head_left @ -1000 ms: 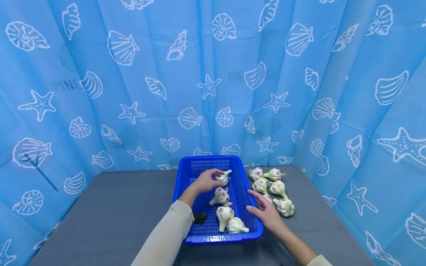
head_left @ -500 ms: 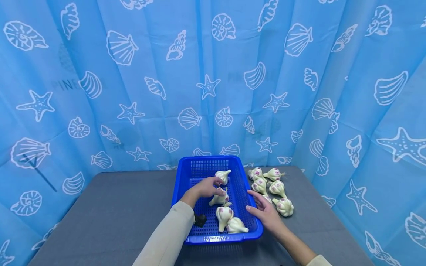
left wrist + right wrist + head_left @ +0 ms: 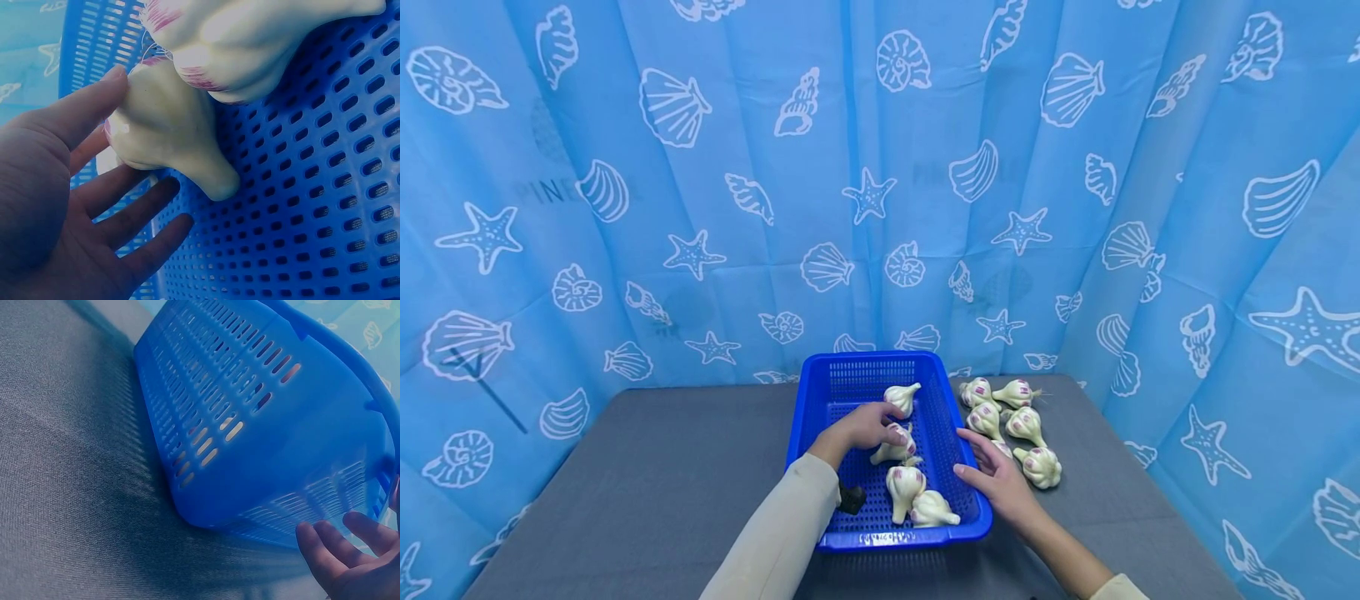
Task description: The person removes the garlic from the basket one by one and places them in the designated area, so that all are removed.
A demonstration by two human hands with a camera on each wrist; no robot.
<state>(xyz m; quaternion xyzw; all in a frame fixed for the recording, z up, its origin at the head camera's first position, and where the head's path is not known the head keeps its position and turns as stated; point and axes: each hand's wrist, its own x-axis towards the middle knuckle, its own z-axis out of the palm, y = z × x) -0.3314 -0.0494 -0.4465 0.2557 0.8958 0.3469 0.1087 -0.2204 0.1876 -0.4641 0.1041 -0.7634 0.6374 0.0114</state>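
In the head view, my left hand [image 3: 867, 427] is inside a blue plastic basket [image 3: 802, 400], on a garlic bulb [image 3: 891, 450] in its middle. The left wrist view shows thumb and index finger on either side of that garlic bulb [image 3: 169, 119], pinching its root end, while the other fingers spread beneath. Another bulb [image 3: 244, 44] lies close beside it. Farther back is one more bulb [image 3: 902, 400]; two others lie near the front. My right hand [image 3: 1000, 481] rests on the basket's right rim with relaxed fingers, some hanging by the outer wall [image 3: 300, 431].
Several garlic bulbs [image 3: 1026, 425] lie on the grey cloth-covered table [image 3: 700, 475] right of the basket. A small black object [image 3: 852, 498] shows by the left wrist. A blue shell-print curtain [image 3: 865, 275] stands behind the table.
My left hand has let go of the rear garlic bulb, which now lies at the back of the basket, and moved nearer to the middle bulb. The right hand stays at the rim.
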